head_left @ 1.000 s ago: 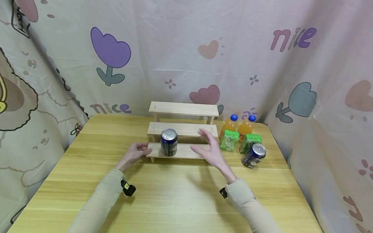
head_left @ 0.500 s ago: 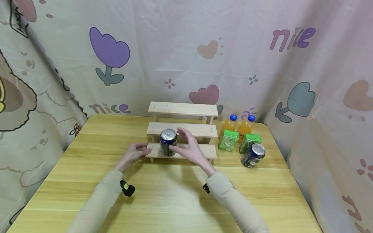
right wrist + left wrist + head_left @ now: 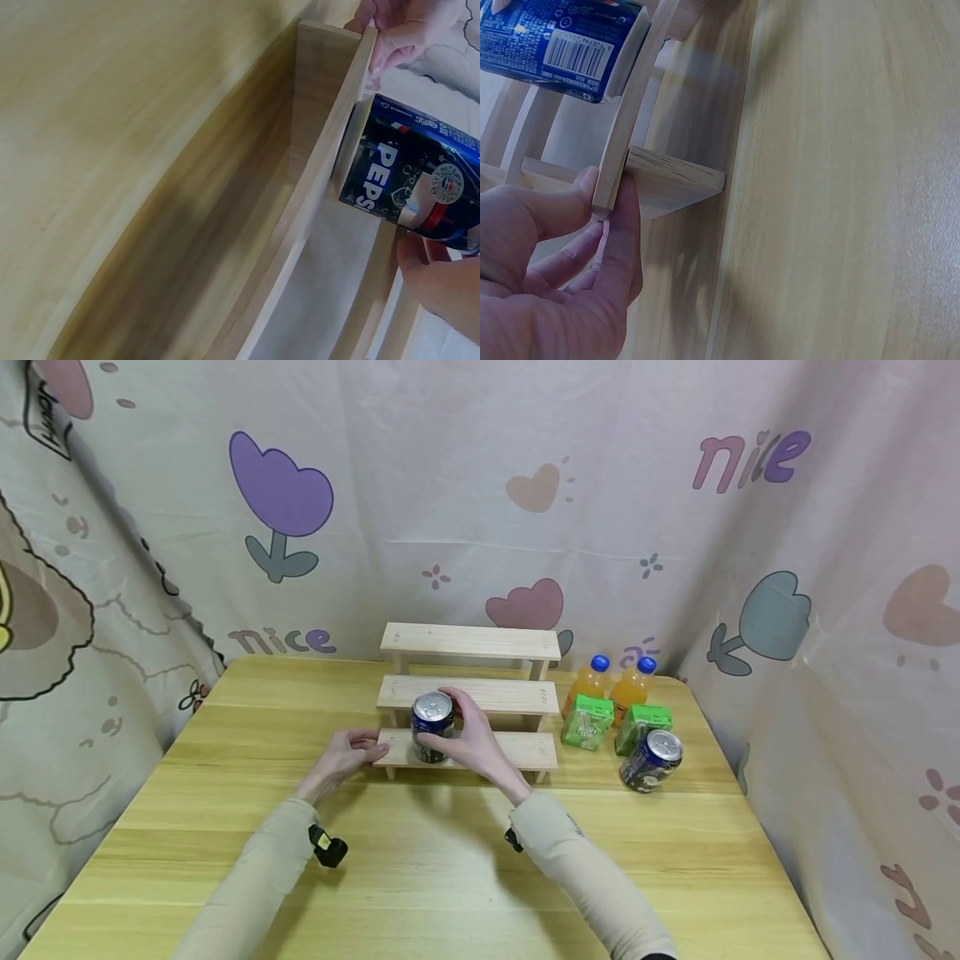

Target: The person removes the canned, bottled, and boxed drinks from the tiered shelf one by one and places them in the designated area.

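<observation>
A three-step wooden display shelf (image 3: 506, 749) stands on the table. One dark blue Pepsi can (image 3: 432, 712) is upright on its lowest step, left of the middle. My right hand (image 3: 476, 745) holds this can from the right, thumb across its front and fingers behind. In the right wrist view, the Pepsi can (image 3: 409, 169) shows its lettering, with the right hand (image 3: 442, 289) at its side. My left hand (image 3: 341, 762) pinches the left end of the lowest step. The left wrist view shows thumb and fingers of the left hand (image 3: 562, 255) on either face of that board.
Right of the shelf, two orange juice bottles (image 3: 630, 693) with blue caps stand behind two green drink cartons (image 3: 588, 722). A second Pepsi can (image 3: 651, 762) is in front of them, tilted. A printed curtain (image 3: 420, 485) hangs behind the wooden table (image 3: 420, 877).
My right hand has moved left along the lowest step to the can and closed round it. The left hand stays on the board's end, and the can stands where it was.
</observation>
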`<move>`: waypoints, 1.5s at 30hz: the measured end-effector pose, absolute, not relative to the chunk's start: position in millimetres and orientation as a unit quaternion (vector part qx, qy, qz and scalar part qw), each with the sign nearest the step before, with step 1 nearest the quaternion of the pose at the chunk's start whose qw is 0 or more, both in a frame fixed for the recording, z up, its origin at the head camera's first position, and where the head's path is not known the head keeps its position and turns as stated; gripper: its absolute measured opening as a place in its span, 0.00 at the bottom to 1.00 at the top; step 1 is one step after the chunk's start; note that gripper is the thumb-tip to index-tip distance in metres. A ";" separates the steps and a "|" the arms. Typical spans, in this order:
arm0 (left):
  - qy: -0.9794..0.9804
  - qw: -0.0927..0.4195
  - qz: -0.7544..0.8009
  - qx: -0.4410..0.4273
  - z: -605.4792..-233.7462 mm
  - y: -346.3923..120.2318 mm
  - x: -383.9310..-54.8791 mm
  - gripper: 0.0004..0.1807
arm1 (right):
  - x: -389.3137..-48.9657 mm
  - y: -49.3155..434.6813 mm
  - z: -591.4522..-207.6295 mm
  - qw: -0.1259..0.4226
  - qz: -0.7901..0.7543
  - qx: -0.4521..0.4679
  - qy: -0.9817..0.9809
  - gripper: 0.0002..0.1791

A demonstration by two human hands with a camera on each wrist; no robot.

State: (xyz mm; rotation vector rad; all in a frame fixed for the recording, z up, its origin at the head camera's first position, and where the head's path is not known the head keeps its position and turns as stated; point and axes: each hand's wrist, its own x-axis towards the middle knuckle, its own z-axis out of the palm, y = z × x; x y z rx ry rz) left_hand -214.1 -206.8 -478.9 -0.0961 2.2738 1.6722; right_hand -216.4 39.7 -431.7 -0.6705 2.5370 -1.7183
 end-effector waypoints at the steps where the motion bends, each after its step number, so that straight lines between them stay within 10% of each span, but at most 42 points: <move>1: 0.795 0.158 0.584 -0.034 -479.2 -207.2 -214.0 0.32 | -217.1 39.1 -432.2 0.000 -0.549 -0.216 0.808 0.42; 45: 0.791 0.160 0.591 -0.025 -480.5 -210.1 -214.9 0.32 | -180.9 238.7 -440.3 -0.112 -0.561 -0.027 0.820 0.39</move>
